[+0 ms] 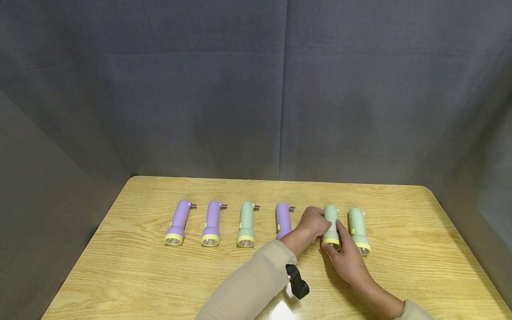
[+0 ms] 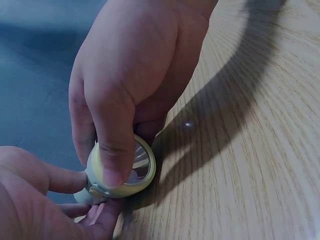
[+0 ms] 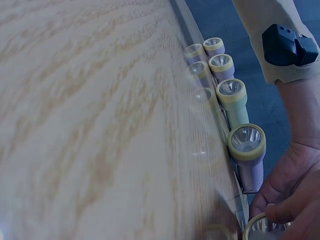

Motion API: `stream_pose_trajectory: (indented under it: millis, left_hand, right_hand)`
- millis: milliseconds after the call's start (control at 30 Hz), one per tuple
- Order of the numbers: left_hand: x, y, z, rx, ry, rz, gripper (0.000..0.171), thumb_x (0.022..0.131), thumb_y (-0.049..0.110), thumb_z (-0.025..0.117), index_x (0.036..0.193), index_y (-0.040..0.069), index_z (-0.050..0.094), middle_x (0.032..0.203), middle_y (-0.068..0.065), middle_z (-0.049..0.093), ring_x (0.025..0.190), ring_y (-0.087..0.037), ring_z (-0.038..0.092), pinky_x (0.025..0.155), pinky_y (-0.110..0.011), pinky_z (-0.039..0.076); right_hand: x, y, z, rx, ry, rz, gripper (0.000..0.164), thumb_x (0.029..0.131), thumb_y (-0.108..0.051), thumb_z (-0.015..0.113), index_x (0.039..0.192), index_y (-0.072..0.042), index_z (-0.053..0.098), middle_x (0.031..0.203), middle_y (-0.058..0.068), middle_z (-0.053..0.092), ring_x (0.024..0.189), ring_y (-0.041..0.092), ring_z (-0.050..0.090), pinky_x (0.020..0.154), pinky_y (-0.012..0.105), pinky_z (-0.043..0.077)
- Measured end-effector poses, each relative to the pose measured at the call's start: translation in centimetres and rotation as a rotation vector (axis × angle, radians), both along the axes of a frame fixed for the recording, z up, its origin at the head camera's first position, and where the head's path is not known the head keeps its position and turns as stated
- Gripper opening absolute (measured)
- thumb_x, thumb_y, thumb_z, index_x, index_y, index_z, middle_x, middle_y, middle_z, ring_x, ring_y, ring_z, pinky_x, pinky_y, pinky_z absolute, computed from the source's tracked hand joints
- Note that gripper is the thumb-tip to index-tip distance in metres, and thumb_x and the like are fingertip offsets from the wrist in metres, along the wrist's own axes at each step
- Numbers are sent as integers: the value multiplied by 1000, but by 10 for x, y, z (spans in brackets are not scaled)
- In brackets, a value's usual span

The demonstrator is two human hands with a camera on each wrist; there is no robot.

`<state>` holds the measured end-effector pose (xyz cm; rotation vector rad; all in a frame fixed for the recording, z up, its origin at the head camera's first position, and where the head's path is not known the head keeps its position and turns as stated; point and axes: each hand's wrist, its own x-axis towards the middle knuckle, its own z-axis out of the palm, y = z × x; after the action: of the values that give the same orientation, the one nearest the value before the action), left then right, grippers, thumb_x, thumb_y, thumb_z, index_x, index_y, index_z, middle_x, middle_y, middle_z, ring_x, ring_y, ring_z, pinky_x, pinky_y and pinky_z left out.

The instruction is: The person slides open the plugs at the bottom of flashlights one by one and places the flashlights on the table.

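Observation:
Both hands are on one pale green flashlight (image 1: 330,216) that lies on the table, its yellow-rimmed lens end toward me. My left hand (image 1: 314,221) pinches the body from the left side. Around the lens end, my right hand (image 1: 349,261) grips with thumb and fingers. The left wrist view shows the right thumb across the yellow rim (image 2: 131,189) and left fingertips beside the switch. Just right of the held one lies another green flashlight (image 1: 357,224). To the left is a purple flashlight (image 1: 283,217), its lens end hidden behind my left forearm.
Farther left in the row lie a green flashlight (image 1: 246,218) and two purple ones, a nearer purple flashlight (image 1: 212,218) and an end purple flashlight (image 1: 181,216). Metal plug prongs stick out from these. A dark curtain (image 1: 200,111) hangs behind the wooden table (image 1: 132,266).

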<state>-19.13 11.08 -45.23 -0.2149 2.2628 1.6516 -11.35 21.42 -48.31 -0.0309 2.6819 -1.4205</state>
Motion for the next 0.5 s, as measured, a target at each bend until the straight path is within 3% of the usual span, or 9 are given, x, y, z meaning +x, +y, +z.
stream_pose_trajectory:
  millis: [200,267,333,367,433,500]
  left_hand:
    - [0,-3,3,22,18,-5,31,88,-8,72,119,-8,69,115,-17,69,108,-30,65,92,-42,56]
    - [0,-3,4,36,18,-6,33,88,-7,73,121,-8,68,118,-18,68,110,-31,64,94,-43,56]
    - [0,-4,5,48,15,-10,35,89,-7,73,123,-8,67,120,-18,68,112,-31,64,94,-43,56]
    - [0,-5,6,53,17,-11,35,89,-7,73,123,-8,67,119,-18,68,112,-31,64,94,-43,56]
    - [1,-7,8,62,22,-21,35,89,-6,73,123,-8,67,118,-18,68,110,-31,65,93,-42,56]
    - [2,-9,10,69,28,-29,34,89,-5,73,123,-8,67,116,-18,68,108,-30,65,91,-41,57]
  right_hand:
    - [0,1,2,-6,11,-1,77,104,-6,56,157,13,4,161,38,13,148,49,18,117,59,28]
    - [1,2,5,-4,19,-4,77,104,-7,57,157,13,5,161,37,15,143,46,33,108,47,43]
    - [3,2,7,-3,31,-6,77,104,-8,58,157,13,6,160,37,17,129,42,47,91,34,49]
    - [3,2,8,-3,38,-6,77,104,-9,59,157,12,7,161,36,17,130,41,47,88,24,47]
    - [4,3,10,2,52,-5,78,103,-10,61,157,12,10,161,35,19,129,38,48,79,18,42]
    - [3,3,12,-1,67,-3,78,102,-10,62,157,12,12,161,34,20,138,40,41,91,21,44]
